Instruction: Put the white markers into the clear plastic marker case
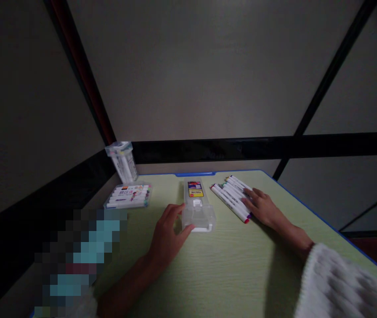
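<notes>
My left hand [165,235] is at the near end of a clear plastic marker case [199,216], its fingers against the left side and its thumb on the front edge. The case lies lengthwise on the table, with a yellow, red and blue label [195,189] towards its far end. To the right, several white markers [230,202] with coloured ends lie loose, side by side and slanting. My right hand [261,206] rests on their right part, fingers stretched out over the barrels. Its palm side is hidden.
On the left of the pale green table [221,269] lies a flat clear case of markers [128,195]. Behind it stands an upright clear container of markers [123,162]. A blurred-out patch [89,247] covers the left front. Wall panels [204,79] rise behind the table's blue edge.
</notes>
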